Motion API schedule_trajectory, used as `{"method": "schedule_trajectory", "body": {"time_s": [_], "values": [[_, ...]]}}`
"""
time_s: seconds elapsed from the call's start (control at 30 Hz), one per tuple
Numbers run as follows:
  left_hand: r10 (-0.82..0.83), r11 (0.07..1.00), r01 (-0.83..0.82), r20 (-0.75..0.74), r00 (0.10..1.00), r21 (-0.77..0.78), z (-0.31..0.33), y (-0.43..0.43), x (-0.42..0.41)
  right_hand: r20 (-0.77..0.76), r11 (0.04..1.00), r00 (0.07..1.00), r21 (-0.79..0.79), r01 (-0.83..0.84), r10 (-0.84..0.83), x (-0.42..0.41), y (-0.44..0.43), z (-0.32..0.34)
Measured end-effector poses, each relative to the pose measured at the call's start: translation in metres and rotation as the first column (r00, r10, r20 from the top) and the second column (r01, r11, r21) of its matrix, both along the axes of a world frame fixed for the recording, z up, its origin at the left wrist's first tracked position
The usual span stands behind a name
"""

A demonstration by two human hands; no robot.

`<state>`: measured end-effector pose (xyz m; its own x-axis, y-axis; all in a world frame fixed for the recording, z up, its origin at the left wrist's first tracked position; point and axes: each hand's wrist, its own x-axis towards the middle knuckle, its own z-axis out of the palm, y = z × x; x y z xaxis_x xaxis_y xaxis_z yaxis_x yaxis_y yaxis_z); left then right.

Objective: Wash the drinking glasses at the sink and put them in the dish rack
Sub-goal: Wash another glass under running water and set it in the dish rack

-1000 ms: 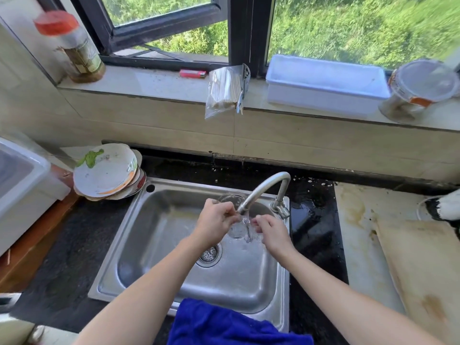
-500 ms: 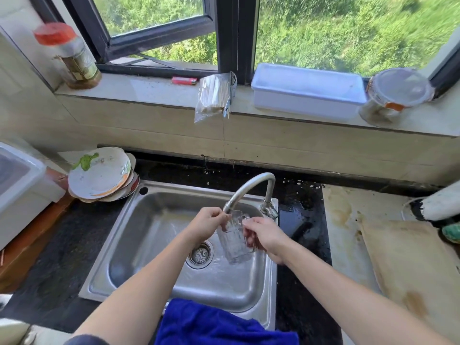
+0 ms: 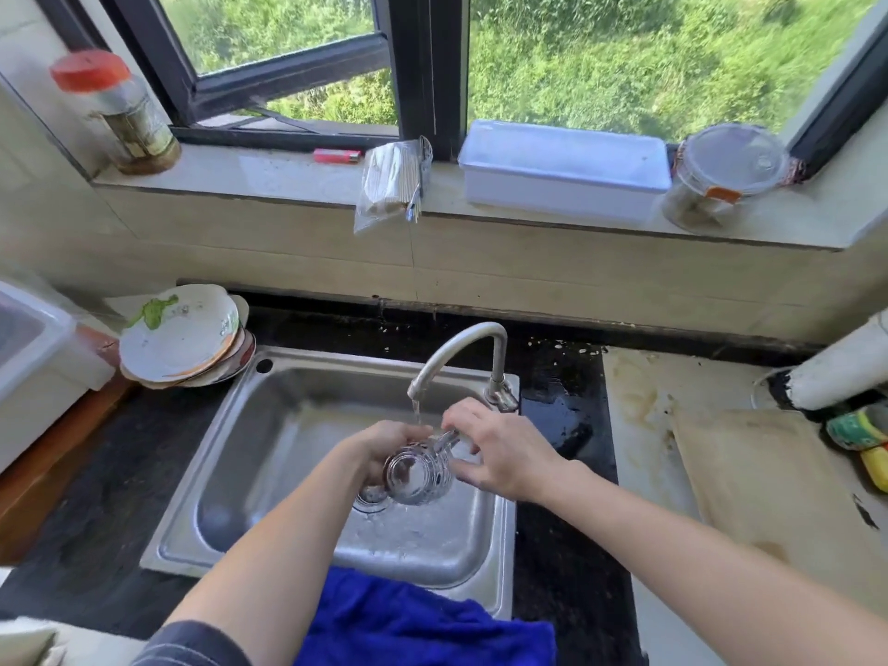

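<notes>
Under the tap [image 3: 456,348], glass [image 3: 418,471] in fingers of left hand [image 3: 379,447] and right hand [image 3: 504,454]; plates [image 3: 180,338] beside sink [image 3: 230,449]

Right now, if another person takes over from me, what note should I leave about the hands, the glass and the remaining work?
Left hand grips the glass from the left; right hand holds its right side.
The glass lies tilted on its side over the sink, under the running tap.
Done: rinsing is under way.
Left: finish the rinse, shut the tap, put the glass in the dish rack, which is not in view. No other glasses show.
</notes>
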<state>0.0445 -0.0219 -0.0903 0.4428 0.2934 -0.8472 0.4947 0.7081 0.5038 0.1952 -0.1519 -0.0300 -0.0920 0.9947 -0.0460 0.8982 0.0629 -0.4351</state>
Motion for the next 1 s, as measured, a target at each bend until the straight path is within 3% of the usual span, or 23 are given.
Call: {"method": "schedule_trajectory", "body": {"time_s": [0.13, 0.27, 0.33, 0.47, 0.53, 0.6, 0.7, 0.77, 1.0], "values": [[-0.174, 0.984, 0.175, -0.040, 0.984, 0.017, -0.003, -0.002, 0.005, -0.053, 0.987, 0.998, -0.159, 0.036, -0.045, -0.015, -0.002, 0.001], [-0.122, 0.992, 0.122, -0.005, 0.993, 0.040, -0.010, 0.004, -0.001, -0.182, 0.915, 0.923, -0.294, 0.277, -0.338, -0.032, -0.016, -0.012], [-0.197, 0.949, 0.210, -0.076, 0.977, 0.235, -0.013, 0.002, -0.004, -0.224, 0.845, 0.836, -0.332, 0.418, -0.501, -0.039, -0.024, -0.019], [-0.368, 0.709, 0.405, -0.188, 0.911, 0.577, -0.014, -0.008, 0.002, -0.222, 0.722, 0.695, -0.341, 0.602, -0.684, -0.048, -0.047, -0.022], [-0.410, 0.630, 0.423, -0.184, 0.893, 0.651, -0.007, -0.018, 0.011, -0.248, 0.654, 0.606, -0.338, 0.677, -0.756, -0.048, -0.061, -0.020], [-0.454, 0.610, 0.430, -0.151, 0.878, 0.665, -0.001, -0.029, 0.021, -0.295, 0.577, 0.498, -0.359, 0.734, -0.816, -0.049, -0.077, -0.013], [-0.524, 0.628, 0.459, -0.095, 0.847, 0.629, 0.008, -0.049, 0.037, -0.461, 0.440, 0.221, -0.445, 0.780, -0.859, -0.051, -0.100, -0.004], [-0.581, 0.593, 0.496, -0.090, 0.809, 0.635, 0.016, -0.068, 0.049, -0.523, 0.353, 0.077, -0.453, 0.819, -0.849, -0.051, -0.123, 0.005], [-0.782, 0.284, 0.596, -0.178, 0.597, 0.751, 0.045, -0.196, 0.092, -0.616, 0.070, -0.233, -0.427, 0.902, -0.752, -0.065, -0.264, 0.033]]}}
